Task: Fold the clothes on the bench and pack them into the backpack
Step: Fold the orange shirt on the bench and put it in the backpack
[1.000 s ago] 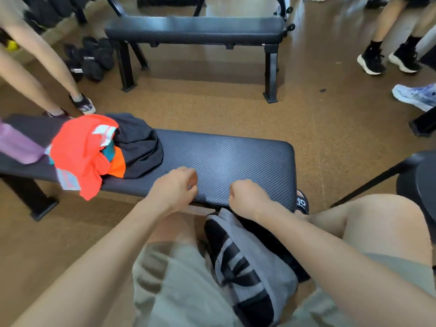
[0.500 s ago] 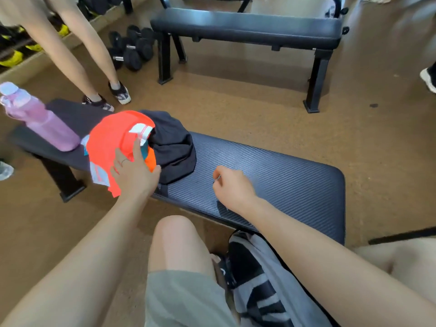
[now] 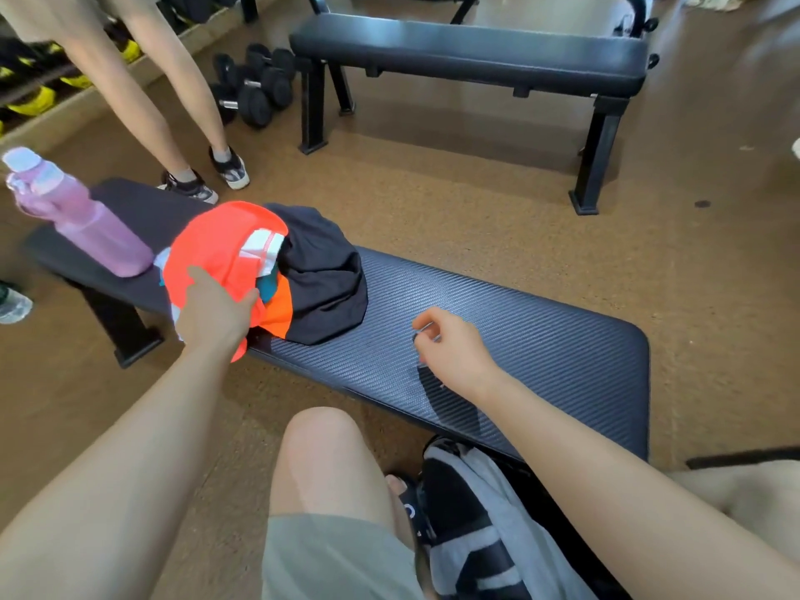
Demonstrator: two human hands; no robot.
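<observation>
Lying in a loose heap toward the left part of the surface, the clothes are not yet folded: an orange shirt with white and teal patches rests partly over a black garment, and its lower edge hangs off the near side. The left hand rests on the orange shirt with fingers mostly straight and the thumb spread to the right; whether any cloth is pinched beneath the palm cannot be told. The right hand hovers just over the bare middle of the surface, well apart from the heap, its fingers loosely curled and holding nothing.

Judging by this, the task is at its very start: nothing is folded and nothing is packed. Both garments remain to be spread, folded and put away. The grey and black backpack sits on the floor between the person's knees, just below the near edge; whether it is open cannot be seen.

Beside the heap, to the left, a pink water bottle stands almost touching the orange shirt. Farther off are a second bench, dumbbells and another person's legs.
</observation>
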